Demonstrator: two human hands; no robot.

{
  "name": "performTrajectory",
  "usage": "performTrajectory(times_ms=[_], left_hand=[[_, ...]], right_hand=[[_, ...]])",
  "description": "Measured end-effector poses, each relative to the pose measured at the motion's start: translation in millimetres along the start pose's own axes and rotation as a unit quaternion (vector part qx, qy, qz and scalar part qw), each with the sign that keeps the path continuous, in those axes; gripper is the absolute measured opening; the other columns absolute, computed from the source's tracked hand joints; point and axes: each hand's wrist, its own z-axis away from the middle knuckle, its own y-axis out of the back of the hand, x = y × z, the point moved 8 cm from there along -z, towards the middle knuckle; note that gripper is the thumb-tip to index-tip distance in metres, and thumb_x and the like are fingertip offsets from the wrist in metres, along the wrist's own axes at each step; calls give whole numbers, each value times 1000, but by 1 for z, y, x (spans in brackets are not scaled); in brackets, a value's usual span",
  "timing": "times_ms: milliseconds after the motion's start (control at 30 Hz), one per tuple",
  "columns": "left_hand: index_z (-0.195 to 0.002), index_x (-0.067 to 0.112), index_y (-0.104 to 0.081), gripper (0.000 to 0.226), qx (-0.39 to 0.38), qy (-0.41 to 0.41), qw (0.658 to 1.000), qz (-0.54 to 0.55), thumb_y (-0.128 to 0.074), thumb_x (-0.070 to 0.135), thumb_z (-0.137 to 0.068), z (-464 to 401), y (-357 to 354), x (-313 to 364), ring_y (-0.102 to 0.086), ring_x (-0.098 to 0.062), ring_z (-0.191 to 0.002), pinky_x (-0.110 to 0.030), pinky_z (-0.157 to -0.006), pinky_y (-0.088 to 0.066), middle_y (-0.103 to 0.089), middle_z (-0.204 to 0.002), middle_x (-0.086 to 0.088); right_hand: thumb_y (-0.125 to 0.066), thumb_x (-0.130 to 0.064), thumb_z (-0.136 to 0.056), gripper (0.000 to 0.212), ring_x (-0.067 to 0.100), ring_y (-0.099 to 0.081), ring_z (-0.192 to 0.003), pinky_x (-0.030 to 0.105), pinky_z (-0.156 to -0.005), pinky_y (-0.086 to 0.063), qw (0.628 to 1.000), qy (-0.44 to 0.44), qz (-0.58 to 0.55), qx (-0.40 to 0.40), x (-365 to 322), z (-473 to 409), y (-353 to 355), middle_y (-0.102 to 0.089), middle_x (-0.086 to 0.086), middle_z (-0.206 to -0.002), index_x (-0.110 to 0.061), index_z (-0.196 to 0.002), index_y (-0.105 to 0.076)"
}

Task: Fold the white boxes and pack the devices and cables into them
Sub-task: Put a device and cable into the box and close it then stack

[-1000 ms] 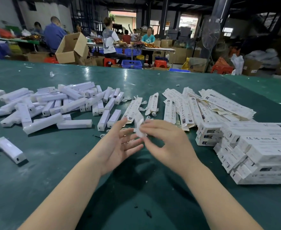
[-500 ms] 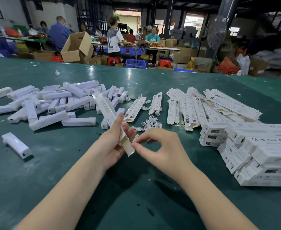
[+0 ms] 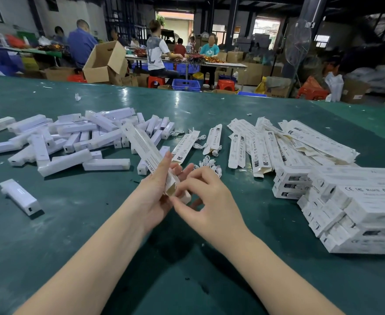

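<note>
- Green table (image 3: 50, 246) in a busy workshop, with loose white devices (image 3: 73, 142) piled at left, flat cartons (image 3: 262, 146) at centre right and packed boxes (image 3: 357, 208) stacked at right.
- Left hand (image 3: 150, 196) grips a long box (image 3: 146, 153), its long axis running up and away to the left.
- Right hand (image 3: 205, 201) pinches the flap at the box's near, open end (brown inside showing), so it is the nearer hand for closing it.

The box (image 3: 146, 155) in your left hand (image 3: 151, 196) is thin white card, matt outside and raw brown inside its open end. Your devices (image 3: 68, 142) are smooth white plastic with a soft sheen, and the green table (image 3: 187, 105) is slick, glossy and scuffed.
</note>
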Motion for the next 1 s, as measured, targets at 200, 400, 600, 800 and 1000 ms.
performTrajectory(times_ms=[200,400,600,800,1000], left_hand=[[-100,9,-52,39,19,11,999,48,-61,43,-85,3,-2,-2,-73,-11,-73,-27,-48,-56,-65,-61,3],[-102,9,-53,36,9,34,999,26,-57,43,-92,3,-3,-8,-70,-10,-62,-23,-54,-57,-66,-64,2],[-95,10,-51,31,21,38,999,29,-58,40,-93,0,-2,-11,-72,-11,-68,-21,-54,-56,-59,-103,-8],[-91,12,-49,33,48,25,998,14,-58,43,-92,0,3,-10,-73,-14,-88,-38,-71,-61,-66,-104,-7],[-91,11,-51,33,53,43,996,59,-59,43,-91,0,2,-10,-74,-15,-82,-30,-57,-60,-58,-83,0]], right_hand=[[-75,-14,-80,7,-14,-46,-111,28,-70,-51,999,32,-30,-17,-3,2,-3,-45,-8,-93,-13,-84,-69],[-76,-11,-79,7,-13,-52,-101,26,-66,-51,999,1,-27,24,2,1,3,-53,-2,-89,-13,-81,-70],[-75,-19,-78,7,-12,-46,-72,18,-62,-42,998,-32,31,52,6,2,3,-50,-11,-80,-18,-74,-69],[-73,-12,-86,7,-17,-54,-94,10,-78,-46,992,-85,-89,-25,12,3,-8,-46,-13,-82,-12,-80,-76],[-67,-11,-89,20,-13,-54,-102,35,-85,-58,970,-147,-177,-80,16,5,-15,-41,-12,-100,-29,-82,-73]])
